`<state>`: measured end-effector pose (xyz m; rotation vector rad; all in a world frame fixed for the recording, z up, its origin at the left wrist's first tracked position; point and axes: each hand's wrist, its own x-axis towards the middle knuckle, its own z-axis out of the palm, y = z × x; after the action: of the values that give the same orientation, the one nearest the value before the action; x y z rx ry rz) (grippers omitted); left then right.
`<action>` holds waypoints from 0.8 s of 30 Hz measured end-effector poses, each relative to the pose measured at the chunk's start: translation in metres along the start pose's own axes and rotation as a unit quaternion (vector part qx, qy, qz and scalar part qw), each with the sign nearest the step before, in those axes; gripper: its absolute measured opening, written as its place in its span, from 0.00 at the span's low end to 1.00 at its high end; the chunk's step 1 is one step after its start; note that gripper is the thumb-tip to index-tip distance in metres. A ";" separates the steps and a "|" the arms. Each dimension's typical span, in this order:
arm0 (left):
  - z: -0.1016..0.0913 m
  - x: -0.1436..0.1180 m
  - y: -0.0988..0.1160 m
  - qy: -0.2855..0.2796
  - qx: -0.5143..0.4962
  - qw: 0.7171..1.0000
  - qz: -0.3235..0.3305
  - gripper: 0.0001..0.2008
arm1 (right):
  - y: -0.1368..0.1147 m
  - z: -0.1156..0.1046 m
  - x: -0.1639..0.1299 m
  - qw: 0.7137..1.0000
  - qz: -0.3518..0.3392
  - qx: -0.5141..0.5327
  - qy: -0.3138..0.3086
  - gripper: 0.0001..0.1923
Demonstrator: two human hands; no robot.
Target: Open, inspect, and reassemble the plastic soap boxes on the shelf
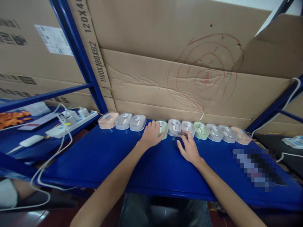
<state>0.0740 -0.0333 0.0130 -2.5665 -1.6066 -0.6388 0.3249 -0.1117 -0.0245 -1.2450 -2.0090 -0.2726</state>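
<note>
A row of rounded, lidded containers with clear tops, round stickers and a pale strip on each lid runs along the back of the blue shelf. My left hand (151,134) is on a green container (163,129), fingers over its left side and thumb at its front. My right hand (189,147) has curved fingers and a thumb held apart, its fingertips at the front of a grey-lilac container (188,126). Between the two hands stands another grey-lilac container (174,126). A second green container (201,130) is just right of my right hand.
Peach containers (108,120) mark both ends of the row. Cardboard (142,78) with red rings stands behind the blue shelf (99,157). At left are a power strip (71,124), white cables and orange pieces (14,119). A blurred patch (257,170) lies right.
</note>
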 end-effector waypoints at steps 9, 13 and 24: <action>0.030 0.009 0.006 -0.019 0.060 0.998 -0.007 0.37 | 0.000 0.002 0.002 1.000 0.013 -0.003 -0.008 0.15; 0.025 0.011 0.005 -0.017 0.047 0.999 0.000 0.38 | 0.002 0.003 0.002 1.000 0.016 -0.007 -0.010 0.16; -0.013 0.007 -0.037 0.033 0.137 0.981 -0.136 0.30 | 0.004 0.003 0.003 1.000 -0.010 -0.010 -0.002 0.13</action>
<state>0.0407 -0.0134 0.0212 -2.1332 -1.8913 -0.4696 0.3259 -0.1060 -0.0258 -1.2402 -2.0272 -0.3009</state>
